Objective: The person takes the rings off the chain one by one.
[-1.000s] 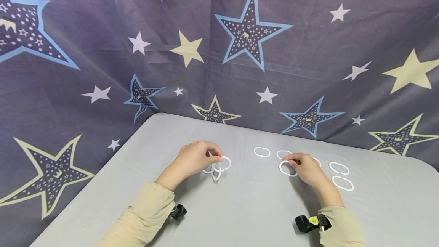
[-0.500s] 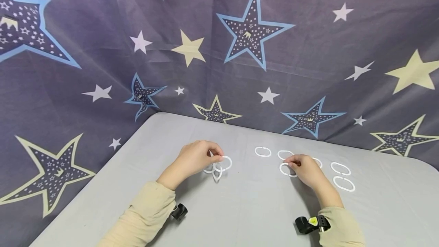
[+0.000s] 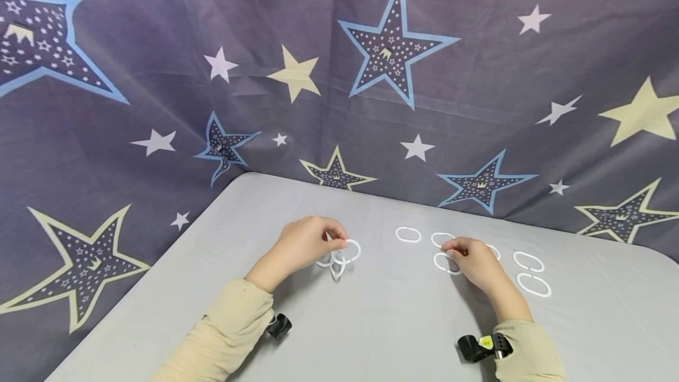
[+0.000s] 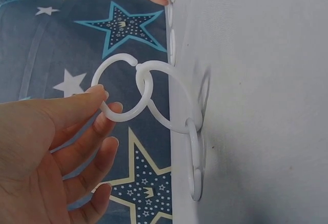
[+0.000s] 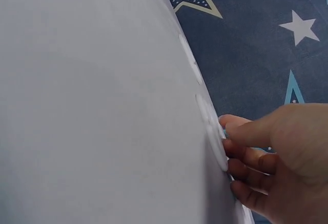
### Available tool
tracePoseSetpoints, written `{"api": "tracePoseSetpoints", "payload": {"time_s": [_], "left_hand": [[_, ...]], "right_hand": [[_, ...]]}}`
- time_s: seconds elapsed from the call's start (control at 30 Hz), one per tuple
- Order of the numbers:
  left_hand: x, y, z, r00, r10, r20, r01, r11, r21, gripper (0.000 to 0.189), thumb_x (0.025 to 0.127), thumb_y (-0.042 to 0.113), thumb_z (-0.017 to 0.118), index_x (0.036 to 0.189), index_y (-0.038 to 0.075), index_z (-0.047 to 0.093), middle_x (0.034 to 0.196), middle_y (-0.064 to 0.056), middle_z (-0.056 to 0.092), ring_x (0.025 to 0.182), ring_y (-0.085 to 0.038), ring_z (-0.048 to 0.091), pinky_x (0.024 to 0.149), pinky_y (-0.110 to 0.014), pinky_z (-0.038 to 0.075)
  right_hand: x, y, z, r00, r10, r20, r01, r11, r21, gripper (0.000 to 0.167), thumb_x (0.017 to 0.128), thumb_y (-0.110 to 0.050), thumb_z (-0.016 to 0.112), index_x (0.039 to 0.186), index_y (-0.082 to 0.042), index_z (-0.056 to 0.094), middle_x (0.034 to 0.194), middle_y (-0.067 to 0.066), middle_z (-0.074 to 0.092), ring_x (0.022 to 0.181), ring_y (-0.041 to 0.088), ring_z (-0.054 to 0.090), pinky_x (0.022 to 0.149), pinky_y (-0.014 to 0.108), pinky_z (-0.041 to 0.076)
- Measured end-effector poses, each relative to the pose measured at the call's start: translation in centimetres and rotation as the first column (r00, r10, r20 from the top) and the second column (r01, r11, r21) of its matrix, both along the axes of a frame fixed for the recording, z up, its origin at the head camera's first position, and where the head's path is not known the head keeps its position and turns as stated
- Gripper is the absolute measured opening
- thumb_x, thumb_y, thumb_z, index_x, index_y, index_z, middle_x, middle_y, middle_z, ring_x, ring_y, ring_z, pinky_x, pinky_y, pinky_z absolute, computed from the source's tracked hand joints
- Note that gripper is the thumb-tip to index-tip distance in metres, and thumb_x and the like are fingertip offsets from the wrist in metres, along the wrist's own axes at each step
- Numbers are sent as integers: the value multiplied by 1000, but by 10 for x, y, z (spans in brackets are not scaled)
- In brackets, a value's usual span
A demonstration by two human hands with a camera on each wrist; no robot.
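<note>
In the head view my left hand (image 3: pixel 313 243) pinches a white plastic C-shaped chain link (image 4: pixel 94 80) between thumb and fingertips, over the left half of the table. A second white link (image 4: pixel 169 68) hooks through it, and a third link (image 4: pixel 195 157) hangs lower, down by the table. My right hand (image 3: pixel 474 258) is low over the table, fingers loosely bent, its fingertips right at the upper rim of a loose white link (image 3: pixel 434 261) that lies flat. Close behind that one lies another link (image 3: pixel 432 239). A further link (image 3: pixel 497 250) is partly hidden behind the right hand.
More loose links lie on the grey-covered table (image 3: pixel 392 323): a single link (image 3: pixel 396 233) left of the right hand, and an upper link (image 3: pixel 514 257) and lower link (image 3: pixel 518 282) to its right. A star-patterned curtain (image 3: pixel 361 122) rises behind the table's back edge.
The link under my right hand has gone from tilted up at the fingertips to flat on the table. My left hand keeps its pinch on the chain; the view has shifted slightly.
</note>
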State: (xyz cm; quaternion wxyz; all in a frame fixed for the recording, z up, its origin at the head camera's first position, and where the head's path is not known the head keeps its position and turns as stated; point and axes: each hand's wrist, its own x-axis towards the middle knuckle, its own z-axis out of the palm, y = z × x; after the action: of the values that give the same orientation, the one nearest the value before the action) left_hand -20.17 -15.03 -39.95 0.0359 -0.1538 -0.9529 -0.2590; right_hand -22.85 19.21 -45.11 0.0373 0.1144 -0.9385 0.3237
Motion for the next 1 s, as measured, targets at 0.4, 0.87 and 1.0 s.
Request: {"api": "tracePoseSetpoints", "payload": {"time_s": [0.4,0.87,1.0], "left_hand": [[-2,-2,1,1000,2,-25,-2,1000,4,8,86,39,76,90,32,75,79,24,64,70,0,54,68,-33,44],[-2,-4,0,999,28,-30,-28,1000,8,7,86,38,77,87,32,74,78,24,63,69,-2,53,66,-32,43],[-2,-3,-1,999,24,-31,-24,1000,15,8,86,39,76,87,31,75,77,23,62,69,-2,53,66,-32,43]], "right_hand": [[5,-23,18,999,-28,-32,28,1000,-11,18,95,-9,62,107,0,72,84,8,67,72,17,54,63,33,44],[18,-65,26,998,61,-17,-61,998,-29,14,95,-12,65,102,-4,74,85,4,68,74,16,53,68,33,44],[22,-76,29,996,94,-9,-95,992,-86,14,94,-11,66,101,-2,74,93,6,71,78,16,57,72,33,46]]}}
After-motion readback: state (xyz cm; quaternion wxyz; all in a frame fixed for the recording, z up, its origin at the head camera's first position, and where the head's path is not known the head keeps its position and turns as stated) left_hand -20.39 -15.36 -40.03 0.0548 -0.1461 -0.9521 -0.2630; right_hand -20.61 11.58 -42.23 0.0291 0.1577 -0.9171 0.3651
